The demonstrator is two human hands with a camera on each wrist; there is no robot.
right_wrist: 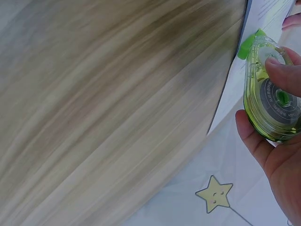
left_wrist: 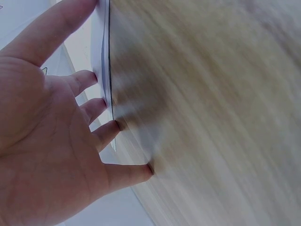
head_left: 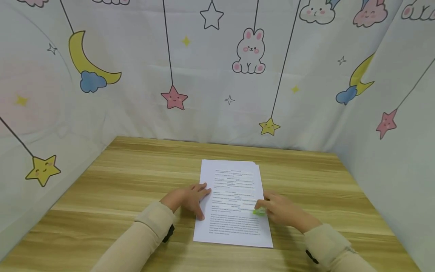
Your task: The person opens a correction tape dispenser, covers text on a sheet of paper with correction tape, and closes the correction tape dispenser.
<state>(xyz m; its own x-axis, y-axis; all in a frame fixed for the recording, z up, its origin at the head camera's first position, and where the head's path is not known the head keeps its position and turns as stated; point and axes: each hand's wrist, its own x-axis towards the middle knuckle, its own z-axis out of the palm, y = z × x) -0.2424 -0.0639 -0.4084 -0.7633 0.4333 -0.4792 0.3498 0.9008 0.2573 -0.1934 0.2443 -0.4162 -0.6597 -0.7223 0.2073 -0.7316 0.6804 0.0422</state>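
Note:
A small stack of white printed sheets (head_left: pixel 205 233) lies upright before me on the table. My left hand (head_left: pixel 190 198) rests at its left edge, fingers spread, thumb and some fingertips on the paper. In the left wrist view the little finger (left_wrist: pixel 129 175) touches the wood beside the stack. My right hand (head_left: pixel 283 211) grips a clear green correction tape (right_wrist: pixel 257 96) between thumb and fingers, its green tip (right_wrist: pixel 245 47) at the sheet. In the head view the tape sits over the right end of the printed lines, partly hidden by the fingers. White gaps break several lines of the upper text.
The wood-grain table (head_left: pixel 136 170) extends around the sheets on all sides. A white curtain (head_left: pixel 210 68) with cartoon stars, moons and a bunny hangs along the back and both sides of the table. Light sleeves (head_left: pixel 154 223) cover both forearms.

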